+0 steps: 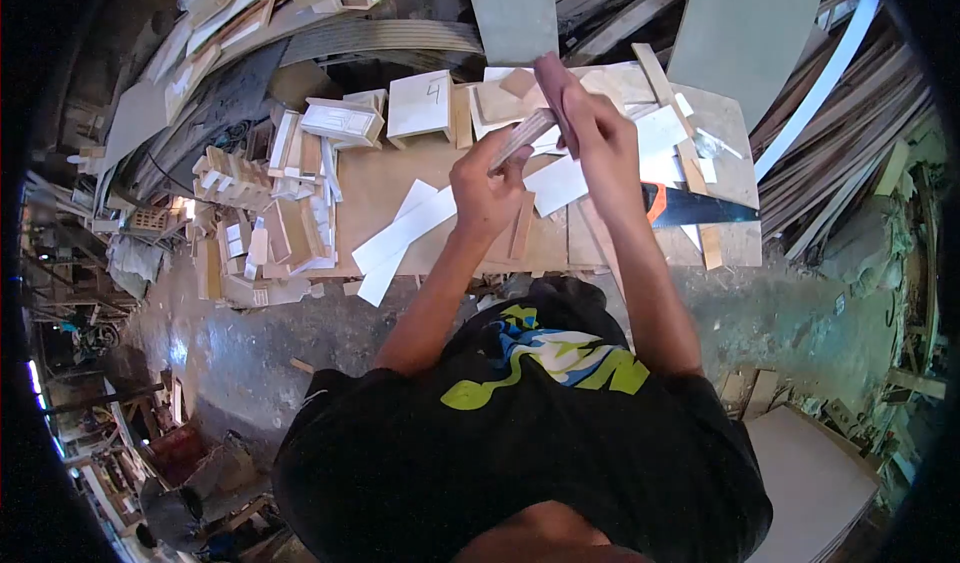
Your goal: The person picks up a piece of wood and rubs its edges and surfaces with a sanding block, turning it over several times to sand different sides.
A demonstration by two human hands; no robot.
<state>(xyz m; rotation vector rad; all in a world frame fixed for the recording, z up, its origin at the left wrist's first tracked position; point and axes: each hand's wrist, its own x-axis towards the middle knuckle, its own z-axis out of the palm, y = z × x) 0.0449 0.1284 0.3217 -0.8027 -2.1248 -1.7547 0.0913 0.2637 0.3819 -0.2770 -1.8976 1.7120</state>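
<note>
My left hand [487, 185] is closed around a short, light wooden piece [525, 135], raised above the workbench [430, 155]. Its far end meets a reddish-brown strip [553, 88] that looks like folded sandpaper. My right hand [603, 131] grips that strip, the fingers wrapped along its right side. Below both hands lie long white boards [410, 229], crossing one another on the bench. Right of my right forearm rests a handsaw [700, 208] with an orange and black handle, partly under other pieces.
Small white box-like pieces [420, 105] stand along the bench's back left, one marked in pen. More wooden parts [295, 228] are piled at its left end. Long timber strips [860, 143] lean at the right. A large panel [810, 483] lies low at the right.
</note>
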